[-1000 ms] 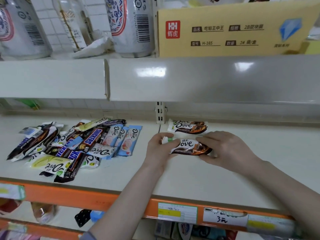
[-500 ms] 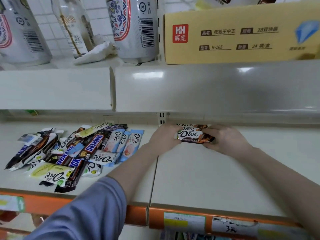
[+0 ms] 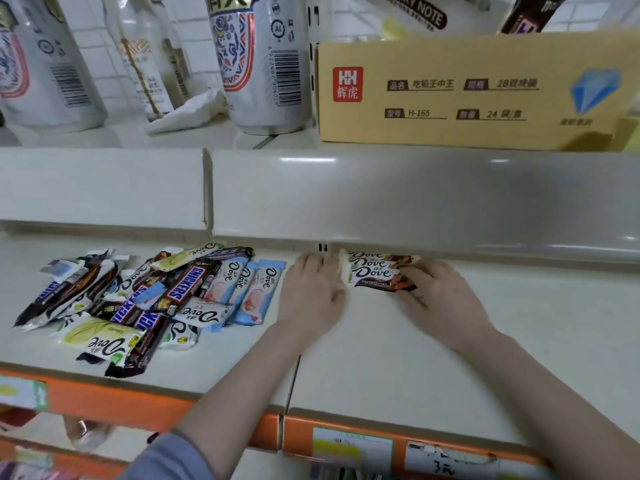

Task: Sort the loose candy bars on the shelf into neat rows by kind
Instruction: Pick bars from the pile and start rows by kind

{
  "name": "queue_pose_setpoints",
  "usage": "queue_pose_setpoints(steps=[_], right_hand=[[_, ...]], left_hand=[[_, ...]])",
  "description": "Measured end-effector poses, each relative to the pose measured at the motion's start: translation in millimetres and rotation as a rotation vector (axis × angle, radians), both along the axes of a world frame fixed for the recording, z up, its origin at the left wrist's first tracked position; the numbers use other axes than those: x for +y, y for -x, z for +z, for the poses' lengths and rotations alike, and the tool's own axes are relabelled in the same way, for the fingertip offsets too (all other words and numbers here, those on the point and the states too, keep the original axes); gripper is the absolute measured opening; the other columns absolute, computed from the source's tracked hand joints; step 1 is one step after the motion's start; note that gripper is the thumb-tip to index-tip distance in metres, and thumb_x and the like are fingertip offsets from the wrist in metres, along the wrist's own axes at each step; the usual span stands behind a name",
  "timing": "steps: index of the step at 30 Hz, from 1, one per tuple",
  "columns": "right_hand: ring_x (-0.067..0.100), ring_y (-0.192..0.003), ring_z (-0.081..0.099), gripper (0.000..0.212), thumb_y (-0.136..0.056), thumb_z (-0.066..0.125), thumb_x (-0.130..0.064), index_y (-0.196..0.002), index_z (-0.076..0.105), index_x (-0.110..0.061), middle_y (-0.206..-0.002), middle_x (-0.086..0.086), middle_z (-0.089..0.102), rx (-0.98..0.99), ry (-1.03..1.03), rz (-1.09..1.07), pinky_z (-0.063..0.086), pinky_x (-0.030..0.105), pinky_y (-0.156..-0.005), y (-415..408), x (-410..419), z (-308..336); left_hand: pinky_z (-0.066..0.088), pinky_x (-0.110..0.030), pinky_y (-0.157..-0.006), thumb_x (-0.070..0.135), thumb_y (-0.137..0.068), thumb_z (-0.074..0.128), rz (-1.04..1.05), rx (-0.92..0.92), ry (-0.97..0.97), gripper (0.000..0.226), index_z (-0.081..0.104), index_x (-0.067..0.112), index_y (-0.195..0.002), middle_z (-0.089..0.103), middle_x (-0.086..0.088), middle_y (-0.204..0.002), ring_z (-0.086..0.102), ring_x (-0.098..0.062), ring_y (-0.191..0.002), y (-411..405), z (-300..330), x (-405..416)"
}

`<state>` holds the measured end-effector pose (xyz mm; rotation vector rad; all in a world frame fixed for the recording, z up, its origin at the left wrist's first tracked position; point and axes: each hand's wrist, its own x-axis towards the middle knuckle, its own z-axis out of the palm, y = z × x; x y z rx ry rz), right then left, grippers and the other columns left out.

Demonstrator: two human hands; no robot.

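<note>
1. Closest to the camera, at 6 o'clock, is the orange shelf edge [image 3: 214, 415] with paper price tags [image 3: 353, 448] stuck on it. A grey sleeve [image 3: 166, 459] shows on the left arm down at 7 o'clock.
2. On the cream shelf [image 3: 363, 358], the loose pile of candy bars [image 3: 145, 299] sits out at 9 o'clock. It's a jumble: Snickers bars [image 3: 180, 287], white and yellow Dove bars, and 3 light-blue Dove bars [image 3: 249, 289] lying side by side along the pile's right edge.
3. The left hand [image 3: 311, 296] is just right of the blue bars, palm down, fingers fairly straight and together. Its fingertips reach the white left end of the brown Dove stack. It looks like it's touching or nudging that end rather than wrapping around it.
4. The right hand [image 3: 440, 299] is at 3 o'clock from the stack, fingers curled in against the stack's right end, pinching the front bar's corner.
5. The brown Dove bars [image 3: 374, 271] are between the 2 hands, toward 12 o'clock, tucked under the upper shelf lip. 3 logos show, overlapping front to back.
6. Farthest away, on the upper shelf: a tan cardboard box [image 3: 467, 95] at 1 o'clock, and tall cans [image 3: 259, 60] at 11 o'clock.
</note>
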<state>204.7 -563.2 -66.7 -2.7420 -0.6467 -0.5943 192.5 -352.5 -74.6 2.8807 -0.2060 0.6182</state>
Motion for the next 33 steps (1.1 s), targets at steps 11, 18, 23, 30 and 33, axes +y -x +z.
queue_pose_setpoints(steps=[11, 18, 23, 30, 33], right_hand=[[0.022, -0.115, 0.045, 0.041, -0.094, 0.037, -0.043, -0.125, 0.051, -0.019, -0.122, 0.003, 0.054, 0.180, 0.042, 0.082, 0.036, 0.033, -0.096, 66, 91, -5], [0.022, -0.113, 0.046, 0.041, -0.094, 0.038, -0.040, -0.126, 0.050, -0.018, -0.121, 0.005, 0.054, 0.194, -0.003, 0.071, 0.038, 0.032, -0.095, 89, 177, -6], [0.026, -0.101, 0.054, 0.036, -0.091, 0.047, -0.035, -0.118, 0.059, -0.015, -0.110, 0.009, 0.062, 0.120, -0.095, 0.017, 0.044, 0.036, -0.087, 95, 242, 0], [0.026, -0.105, 0.055, 0.035, -0.094, 0.044, -0.034, -0.119, 0.059, -0.015, -0.117, 0.009, 0.060, 0.159, -0.057, -0.053, 0.045, 0.037, -0.091, 96, 275, 3], [0.025, -0.109, 0.054, 0.036, -0.095, 0.043, -0.034, -0.124, 0.056, -0.017, -0.121, 0.006, 0.061, 0.193, 0.024, -0.025, 0.043, 0.038, -0.093, 92, 275, 6]], left_hand=[[0.025, -0.036, -0.112, 0.048, -0.088, 0.049, 0.331, 0.029, 0.022, 0.058, 0.046, 0.009, -0.131, 0.053, -0.010, -0.131, 0.041, -0.028, -0.127, 111, 6, 79], [0.033, -0.045, -0.105, 0.047, -0.084, 0.060, 0.417, -0.065, 0.074, 0.066, 0.051, -0.003, -0.127, 0.057, -0.024, -0.122, 0.047, -0.038, -0.120, 133, 16, 171], [0.022, -0.041, -0.112, 0.071, -0.076, 0.042, 0.234, 0.143, 0.163, 0.091, 0.033, 0.011, -0.144, 0.036, -0.015, -0.147, 0.027, -0.029, -0.137, 140, 22, 252], [0.024, -0.037, -0.111, 0.077, -0.069, 0.049, 0.002, 0.379, 0.029, 0.099, 0.021, 0.024, -0.148, 0.029, -0.004, -0.150, 0.026, -0.023, -0.137, 138, 13, 289], [0.030, -0.039, -0.106, 0.079, -0.068, 0.047, -0.004, 0.357, -0.022, 0.092, 0.031, 0.027, -0.143, 0.037, -0.003, -0.143, 0.033, -0.024, -0.131, 132, 10, 286]])
